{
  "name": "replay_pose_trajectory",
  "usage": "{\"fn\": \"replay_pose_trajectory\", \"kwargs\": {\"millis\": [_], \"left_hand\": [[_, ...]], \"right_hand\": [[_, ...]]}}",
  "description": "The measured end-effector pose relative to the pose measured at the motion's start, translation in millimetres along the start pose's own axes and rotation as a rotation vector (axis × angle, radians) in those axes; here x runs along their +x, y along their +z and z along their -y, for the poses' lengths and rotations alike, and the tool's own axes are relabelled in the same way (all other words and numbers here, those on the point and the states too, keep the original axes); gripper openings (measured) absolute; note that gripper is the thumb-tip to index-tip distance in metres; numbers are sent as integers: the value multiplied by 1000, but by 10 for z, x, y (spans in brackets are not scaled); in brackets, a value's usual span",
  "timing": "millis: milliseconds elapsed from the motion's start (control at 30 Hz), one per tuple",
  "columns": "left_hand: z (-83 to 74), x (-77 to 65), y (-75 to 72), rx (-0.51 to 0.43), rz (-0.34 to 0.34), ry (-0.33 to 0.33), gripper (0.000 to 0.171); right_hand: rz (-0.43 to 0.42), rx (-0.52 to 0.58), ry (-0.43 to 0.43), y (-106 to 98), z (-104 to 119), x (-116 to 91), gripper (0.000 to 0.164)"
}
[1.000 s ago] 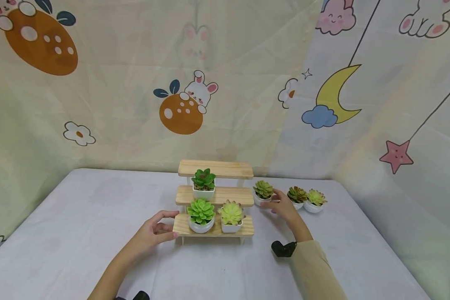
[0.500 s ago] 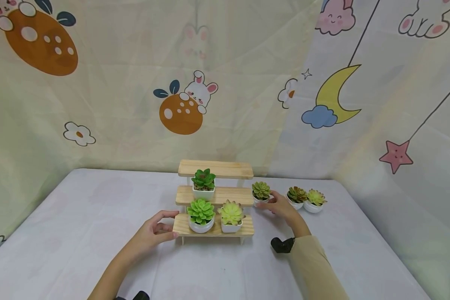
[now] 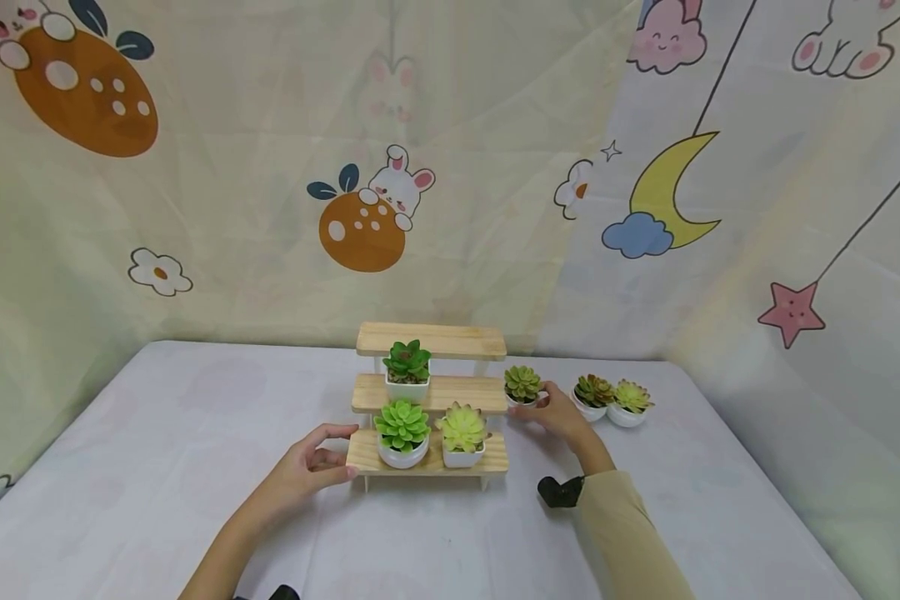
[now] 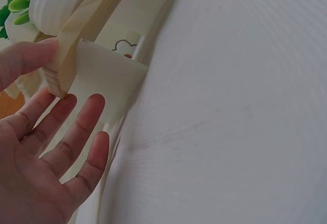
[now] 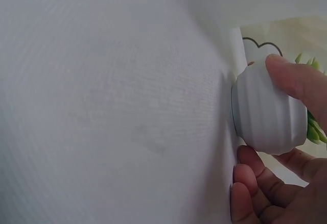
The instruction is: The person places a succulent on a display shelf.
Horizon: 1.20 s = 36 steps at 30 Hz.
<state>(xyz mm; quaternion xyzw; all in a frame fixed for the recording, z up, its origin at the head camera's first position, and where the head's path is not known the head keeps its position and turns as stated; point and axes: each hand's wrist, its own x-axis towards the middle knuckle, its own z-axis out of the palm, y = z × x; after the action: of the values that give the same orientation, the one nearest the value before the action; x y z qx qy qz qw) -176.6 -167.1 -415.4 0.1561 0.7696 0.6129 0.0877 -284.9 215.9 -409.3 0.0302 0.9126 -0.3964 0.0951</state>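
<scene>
A three-tier wooden stand stands near the back of the table. My left hand pinches the left end of its lowest shelf; in the left wrist view the thumb lies on the board and fingertips touch its end. Just right of the stand, my right hand grips a potted succulent. The right wrist view shows thumb and fingers around its ribbed white pot, the base at the tabletop. A dark green succulent occupies the middle shelf. A bright green one and a yellow-green one share the lowest.
Two more succulents in white pots, one reddish green and one yellow-green, stand side by side right of my right hand. A white cloth covers the table. Behind it hangs a printed curtain.
My right hand has shifted slightly left with the potted succulent, closer to the stand. The left hand keeps its hold on the shelf end.
</scene>
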Motion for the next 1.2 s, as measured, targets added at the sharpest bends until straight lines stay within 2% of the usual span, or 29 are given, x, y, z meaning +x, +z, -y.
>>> {"fn": "replay_pose_trajectory", "kwargs": {"millis": [267,633,933,1200], "left_hand": [[10,14,20,6,-7,-20,58],[3,9,24,2,-13,-24,58],[2,2,7,4,-19,-35,59],[17,8,3,-1,-12,3,59]], "right_hand": [[-51,-56,-28,9,20,-30,93],[-93,-93,-71,-12,2,-91,83],[-105,-66,-81,-105,34,-171,99],[-139,-59,-125,-212,131,-301,87]]}}
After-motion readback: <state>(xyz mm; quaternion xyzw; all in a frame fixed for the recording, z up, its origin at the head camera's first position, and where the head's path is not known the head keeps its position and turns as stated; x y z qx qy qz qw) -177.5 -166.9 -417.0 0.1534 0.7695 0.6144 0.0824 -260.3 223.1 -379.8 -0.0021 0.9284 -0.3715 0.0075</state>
